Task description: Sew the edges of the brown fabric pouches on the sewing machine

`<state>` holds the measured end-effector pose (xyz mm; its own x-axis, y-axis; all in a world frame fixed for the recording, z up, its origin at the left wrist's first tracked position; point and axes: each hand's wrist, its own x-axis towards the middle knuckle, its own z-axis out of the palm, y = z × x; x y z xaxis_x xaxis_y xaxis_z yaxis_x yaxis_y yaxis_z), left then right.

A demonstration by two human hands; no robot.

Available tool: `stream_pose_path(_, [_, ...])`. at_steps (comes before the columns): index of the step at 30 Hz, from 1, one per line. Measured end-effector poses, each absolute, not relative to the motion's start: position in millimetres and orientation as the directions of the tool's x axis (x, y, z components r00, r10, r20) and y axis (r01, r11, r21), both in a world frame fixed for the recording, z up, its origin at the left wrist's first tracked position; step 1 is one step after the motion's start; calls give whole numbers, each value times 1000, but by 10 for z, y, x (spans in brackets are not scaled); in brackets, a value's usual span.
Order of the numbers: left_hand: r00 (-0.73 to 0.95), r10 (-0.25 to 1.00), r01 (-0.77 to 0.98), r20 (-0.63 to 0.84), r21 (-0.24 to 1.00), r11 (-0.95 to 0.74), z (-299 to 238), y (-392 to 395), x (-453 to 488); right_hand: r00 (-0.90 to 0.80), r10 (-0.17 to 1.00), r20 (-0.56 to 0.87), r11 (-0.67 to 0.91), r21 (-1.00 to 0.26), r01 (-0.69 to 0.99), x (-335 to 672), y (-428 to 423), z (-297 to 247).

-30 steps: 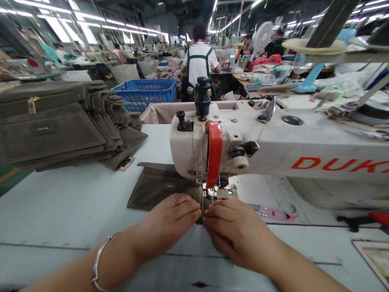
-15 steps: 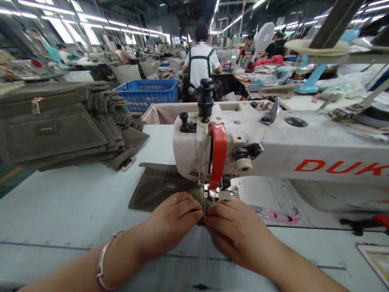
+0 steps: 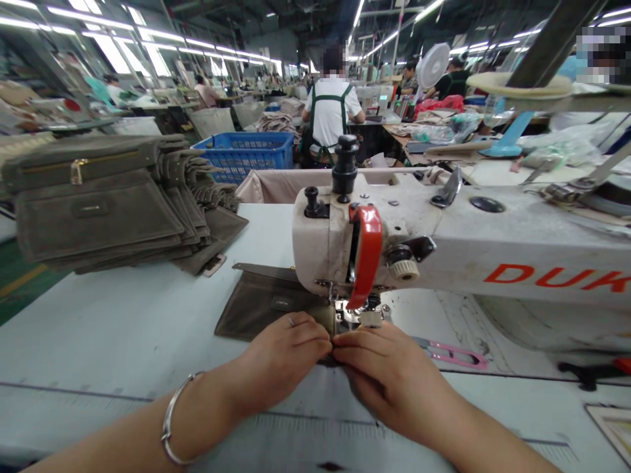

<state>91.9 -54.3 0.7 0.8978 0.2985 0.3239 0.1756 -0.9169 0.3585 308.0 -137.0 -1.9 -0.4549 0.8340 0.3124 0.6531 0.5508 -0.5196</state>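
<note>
An olive-brown fabric panel (image 3: 261, 303) with a small label lies on the table under the head of a white sewing machine (image 3: 444, 243). My left hand (image 3: 283, 358), a ring on one finger and a bangle on the wrist, presses fingers together on the panel's near edge just left of the presser foot (image 3: 357, 316). My right hand (image 3: 389, 378) meets it fingertip to fingertip, pinching the same edge in front of the needle. Both hands hide the fabric beneath them.
A stack of finished olive-brown bag panels with zips (image 3: 108, 203) sits at the left of the table. Pink thread snips (image 3: 451, 355) lie right of my right hand. A blue basket (image 3: 246, 154) stands behind. A person in a white shirt (image 3: 331, 108) works further back.
My hands stay pinched on the fabric edge at the presser foot. The view has shifted slightly, so everything sits a little further right in frame.
</note>
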Motion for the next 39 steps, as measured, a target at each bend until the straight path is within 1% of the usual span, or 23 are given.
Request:
stream_pose_path(3, [890, 312, 189, 333, 354, -916, 25, -544, 938, -429, 832, 352, 555, -525, 646, 3097, -1373, -31])
stream_pose_path(6, [877, 364, 248, 315, 352, -902, 36, -550, 953, -413, 820, 396, 570, -502, 650, 3109, -1379, -42])
stream_pose_path(9, [852, 434, 312, 291, 383, -870, 28, -557, 943, -421, 831, 364, 554, -487, 675, 3090, -1381, -50])
stream_pose_path(10, [856, 429, 307, 288, 385, -870, 24, -559, 935, -421, 841, 340, 541, -492, 682, 3077, -1379, -51])
stream_pose_path(12, [881, 379, 269, 284, 360, -893, 19, -564, 917, -414, 858, 303, 514, -514, 687, 3051, -1370, -44])
stream_pose_path(14, [895, 350, 248, 277, 345, -906, 22, -575, 903, -398, 870, 292, 493, -535, 686, 3047, -1349, -19])
stream_pose_path(17, [864, 426, 310, 269, 384, -870, 35, -590, 894, -327, 892, 313, 450, -533, 717, 3142, -1319, 70])
stream_pose_path(19, [858, 442, 323, 260, 397, -859, 38, -589, 896, -248, 923, 295, 372, -511, 775, 3295, -1334, 147])
stream_pose_path(22, [855, 428, 300, 295, 393, -869, 26, -558, 914, -138, 977, 161, 194, -417, 888, 3623, -1449, 200])
stream_pose_path(24, [829, 438, 290, 348, 402, -868, 11, -526, 933, -110, 988, 112, 140, -321, 937, 3847, -1566, 152])
stream_pose_path(26, [806, 463, 290, 368, 436, -852, -1, -492, 951, -160, 974, 163, 198, -256, 946, 4022, -1681, 50])
stream_pose_path(28, [789, 507, 300, 348, 502, -811, -4, -466, 964, -220, 944, 245, 270, -196, 943, 4115, -1768, -57])
stream_pose_path(29, [781, 531, 306, 330, 539, -784, 1, -457, 969, -237, 929, 283, 289, -161, 944, 4126, -1796, -95])
stream_pose_path(31, [770, 568, 317, 291, 598, -736, 20, -448, 978, -226, 913, 338, 279, -116, 953, 4073, -1819, -119])
stream_pose_path(32, [768, 577, 321, 278, 613, -722, 33, -448, 982, -198, 916, 349, 255, -127, 958, 4009, -1812, -101])
stream_pose_path(33, [769, 581, 324, 268, 619, -715, 46, -450, 986, -166, 926, 338, 232, -166, 958, 3923, -1794, -67])
stream_pose_path(35, [771, 583, 329, 258, 621, -711, 69, -456, 993, -122, 958, 259, 199, -295, 935, 3700, -1721, 35])
stream_pose_path(36, [771, 583, 332, 255, 621, -710, 76, -460, 996, -128, 970, 207, 197, -356, 914, 3576, -1668, 86])
stream_pose_path(37, [772, 584, 335, 252, 619, -710, 80, -463, 999, -168, 970, 174, 224, -387, 894, 3454, -1607, 128])
stream_pose_path(39, [775, 584, 344, 243, 613, -711, 78, -467, 1002, -234, 956, 179, 287, -386, 877, 3246, -1475, 164])
